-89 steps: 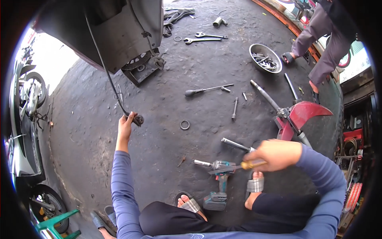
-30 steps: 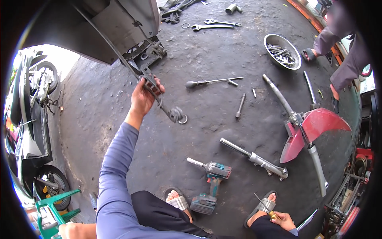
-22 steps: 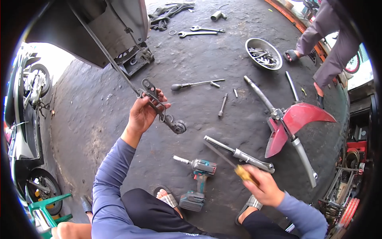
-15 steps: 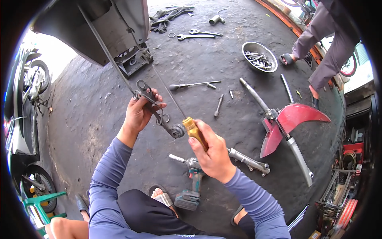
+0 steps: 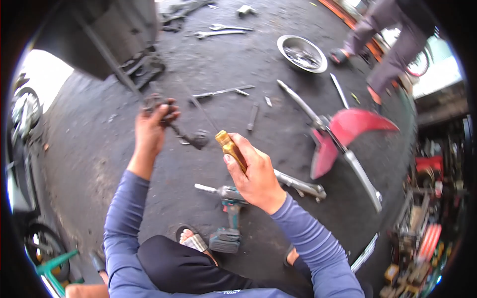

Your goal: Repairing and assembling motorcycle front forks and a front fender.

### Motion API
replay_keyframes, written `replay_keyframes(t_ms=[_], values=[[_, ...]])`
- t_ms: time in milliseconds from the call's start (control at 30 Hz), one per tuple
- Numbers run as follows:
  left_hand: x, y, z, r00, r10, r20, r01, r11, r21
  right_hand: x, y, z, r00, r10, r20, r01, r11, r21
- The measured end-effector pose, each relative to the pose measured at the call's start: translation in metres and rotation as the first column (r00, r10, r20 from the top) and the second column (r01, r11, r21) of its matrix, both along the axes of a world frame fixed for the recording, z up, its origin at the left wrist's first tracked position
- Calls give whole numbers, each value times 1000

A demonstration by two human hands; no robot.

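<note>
My left hand point(image 5: 150, 130), at the left, is closed round a dark metal linkage point(image 5: 178, 131), whose arm hangs down to the right and ends in a round boss. Motion blur hides its finer detail. In the middle, my right hand point(image 5: 258, 175) grips a screwdriver point(image 5: 229, 148) by its yellow handle. The thin shaft slants up and to the left, and its tip is too blurred to place. Below the right hand a cordless impact driver point(image 5: 232, 214) stands on its battery, its socket directed left.
A large dark body panel point(image 5: 107, 42) hangs at upper left. Around the floor lie wrenches point(image 5: 223, 34), a metal bowl point(image 5: 323, 55) of bolts, a red mudguard point(image 5: 360, 124) on fork tubes and another fork leg point(image 5: 303, 185). Another person's legs point(image 5: 370, 30) are at upper right.
The whole view has shifted, so most floor things sit farther left and higher, and the picture is blurrier. Both hands keep their holds on the linkage and the screwdriver.
</note>
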State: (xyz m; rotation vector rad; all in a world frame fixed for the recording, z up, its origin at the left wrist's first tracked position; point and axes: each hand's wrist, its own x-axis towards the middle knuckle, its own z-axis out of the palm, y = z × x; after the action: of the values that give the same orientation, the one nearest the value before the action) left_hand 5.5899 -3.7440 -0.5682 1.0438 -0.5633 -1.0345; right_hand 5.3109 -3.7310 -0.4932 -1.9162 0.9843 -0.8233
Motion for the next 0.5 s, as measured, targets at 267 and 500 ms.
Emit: replay_keyframes(t_ms=[267,500], values=[[59,-4,-29,994,94,49,-96,995,31,-224,-27,27,363,-296,-884,-8,947,-321],[102,-7,-53,989,145,3,-145,985,89,-218,-25,49,348,-276,-896,192,956,-220]])
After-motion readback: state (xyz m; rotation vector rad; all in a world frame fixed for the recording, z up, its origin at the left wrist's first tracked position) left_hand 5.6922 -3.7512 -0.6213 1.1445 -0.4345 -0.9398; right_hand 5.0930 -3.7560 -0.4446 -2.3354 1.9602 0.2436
